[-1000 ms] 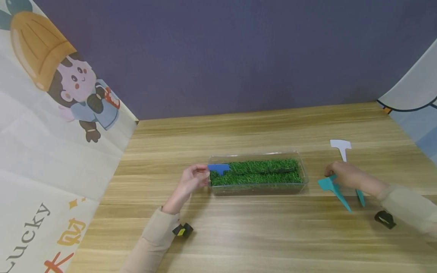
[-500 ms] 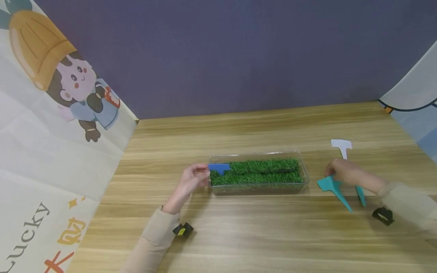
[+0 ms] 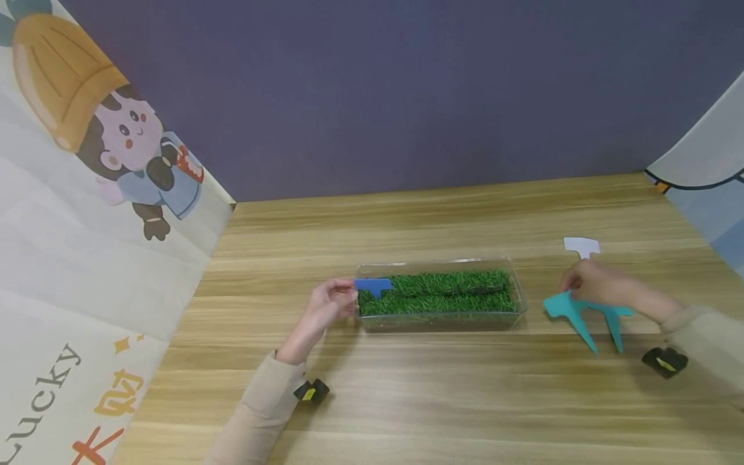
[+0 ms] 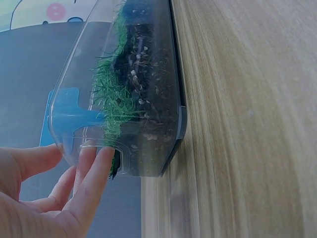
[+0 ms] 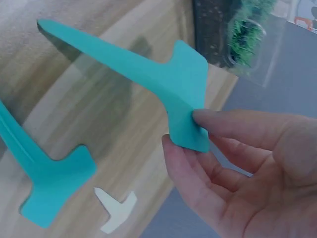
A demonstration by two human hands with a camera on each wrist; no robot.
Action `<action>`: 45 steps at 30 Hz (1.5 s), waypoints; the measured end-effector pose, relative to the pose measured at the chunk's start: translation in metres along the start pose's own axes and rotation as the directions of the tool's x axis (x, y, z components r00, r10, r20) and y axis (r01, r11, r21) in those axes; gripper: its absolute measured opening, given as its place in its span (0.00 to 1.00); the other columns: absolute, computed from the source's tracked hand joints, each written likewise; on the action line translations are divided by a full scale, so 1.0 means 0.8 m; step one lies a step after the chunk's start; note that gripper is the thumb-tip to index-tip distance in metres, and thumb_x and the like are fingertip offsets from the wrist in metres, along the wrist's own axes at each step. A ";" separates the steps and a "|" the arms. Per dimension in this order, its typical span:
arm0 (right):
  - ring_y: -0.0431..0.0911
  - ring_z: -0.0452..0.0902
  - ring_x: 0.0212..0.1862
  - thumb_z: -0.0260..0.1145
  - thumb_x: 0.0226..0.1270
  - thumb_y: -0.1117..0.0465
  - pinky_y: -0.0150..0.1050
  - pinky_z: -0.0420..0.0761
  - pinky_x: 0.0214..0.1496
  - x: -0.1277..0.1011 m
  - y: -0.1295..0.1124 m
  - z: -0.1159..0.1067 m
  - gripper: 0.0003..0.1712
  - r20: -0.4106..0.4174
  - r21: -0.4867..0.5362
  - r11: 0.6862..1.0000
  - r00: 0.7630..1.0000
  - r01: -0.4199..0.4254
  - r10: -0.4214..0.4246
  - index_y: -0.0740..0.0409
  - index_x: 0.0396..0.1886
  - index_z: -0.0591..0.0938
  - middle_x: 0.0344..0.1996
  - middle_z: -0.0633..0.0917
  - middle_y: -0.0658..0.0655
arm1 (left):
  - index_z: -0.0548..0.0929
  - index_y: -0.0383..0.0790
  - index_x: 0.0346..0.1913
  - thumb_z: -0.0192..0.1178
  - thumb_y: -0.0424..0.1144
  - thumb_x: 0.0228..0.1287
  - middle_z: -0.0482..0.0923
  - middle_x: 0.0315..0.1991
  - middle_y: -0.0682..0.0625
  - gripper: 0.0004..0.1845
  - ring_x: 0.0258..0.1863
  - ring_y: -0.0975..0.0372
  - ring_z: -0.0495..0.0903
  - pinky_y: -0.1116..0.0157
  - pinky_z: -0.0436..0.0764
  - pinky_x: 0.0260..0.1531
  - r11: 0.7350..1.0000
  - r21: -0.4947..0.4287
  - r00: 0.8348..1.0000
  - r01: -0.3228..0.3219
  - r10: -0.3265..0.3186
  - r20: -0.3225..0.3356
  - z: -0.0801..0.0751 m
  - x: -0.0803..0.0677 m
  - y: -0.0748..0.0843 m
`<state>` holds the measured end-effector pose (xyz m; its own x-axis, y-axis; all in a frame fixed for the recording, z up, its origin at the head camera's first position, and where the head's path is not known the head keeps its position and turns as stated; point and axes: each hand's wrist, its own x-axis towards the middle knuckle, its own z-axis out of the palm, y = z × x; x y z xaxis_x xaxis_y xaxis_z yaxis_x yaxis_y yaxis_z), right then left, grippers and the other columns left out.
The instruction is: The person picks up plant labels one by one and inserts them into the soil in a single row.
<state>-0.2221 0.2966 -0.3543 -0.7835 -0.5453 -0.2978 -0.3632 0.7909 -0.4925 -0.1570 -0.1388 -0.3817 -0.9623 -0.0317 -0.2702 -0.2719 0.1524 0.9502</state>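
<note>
A teal marker (image 5: 176,89) is pinched at its broad head between the thumb and fingers of the right hand (image 3: 604,284), its stem pointing away from them. A second teal marker (image 5: 57,186) is seen on the table (image 3: 442,400) beside that hand, and a white marker (image 3: 581,245) just beyond it. A clear box (image 3: 442,324) of green grass (image 3: 459,302) is touched at its end by the left hand (image 3: 325,307), whose fingers are loosely extended; a blue marker (image 3: 372,285) is set upright just right of this hand.

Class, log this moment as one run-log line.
left hand: touches clear rectangular box; right hand: pinches teal T-shaped tag; blue T-shaped tag: stem in green grass
</note>
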 end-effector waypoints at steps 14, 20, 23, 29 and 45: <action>0.48 0.74 0.31 0.56 0.54 0.71 0.40 0.76 0.28 -0.006 -0.014 -0.019 0.07 -0.103 -0.054 0.997 0.993 -0.057 0.051 0.67 0.31 0.80 0.29 0.81 0.56 | 0.72 0.28 0.49 0.55 0.26 0.55 0.74 0.38 0.42 0.16 0.27 0.63 0.75 0.65 0.81 0.32 1.000 -0.016 1.000 0.004 -0.004 -0.007 0.000 0.001 0.001; 0.50 0.74 0.30 0.57 0.54 0.70 0.40 0.75 0.26 -0.008 -0.019 -0.024 0.08 -0.178 -0.062 0.995 0.982 -0.081 0.068 0.69 0.33 0.80 0.28 0.80 0.59 | 0.72 0.28 0.49 0.54 0.25 0.55 0.73 0.38 0.43 0.16 0.28 0.63 0.74 0.65 0.81 0.33 1.000 -0.013 1.000 0.006 -0.007 -0.006 0.000 0.001 0.001; 0.53 0.74 0.32 0.58 0.54 0.70 0.40 0.75 0.26 -0.008 -0.022 -0.027 0.09 -0.217 -0.057 0.994 0.973 -0.092 0.077 0.71 0.35 0.79 0.28 0.79 0.60 | 0.71 0.28 0.49 0.54 0.25 0.55 0.73 0.38 0.43 0.16 0.28 0.63 0.74 0.65 0.81 0.34 1.000 -0.011 1.000 0.001 -0.001 -0.002 0.000 0.001 0.002; 0.51 0.74 0.30 0.59 0.55 0.68 0.36 0.71 0.22 -0.008 -0.032 -0.034 0.11 -0.302 -0.049 0.995 0.951 -0.087 0.068 0.71 0.37 0.79 0.28 0.80 0.63 | 0.71 0.28 0.49 0.54 0.25 0.55 0.73 0.39 0.42 0.16 0.28 0.63 0.75 0.64 0.81 0.35 1.000 -0.004 1.000 -0.001 0.001 -0.004 0.000 0.001 0.001; 0.63 0.73 0.38 0.59 0.58 0.67 0.47 0.77 0.27 -0.014 -0.049 -0.048 0.13 -0.459 0.002 0.999 0.888 -0.034 0.031 0.70 0.41 0.78 0.38 0.77 0.73 | 0.71 0.27 0.49 0.54 0.26 0.56 0.73 0.40 0.40 0.16 0.28 0.63 0.75 0.63 0.81 0.35 1.000 -0.011 1.000 0.006 -0.006 0.000 0.000 0.000 0.001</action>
<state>-0.2181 0.2820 -0.3004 -0.9383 -0.3323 0.0957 -0.3356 0.8083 -0.4837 -0.1572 -0.1385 -0.3812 -0.9605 -0.0323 -0.2763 -0.2780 0.1413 0.9501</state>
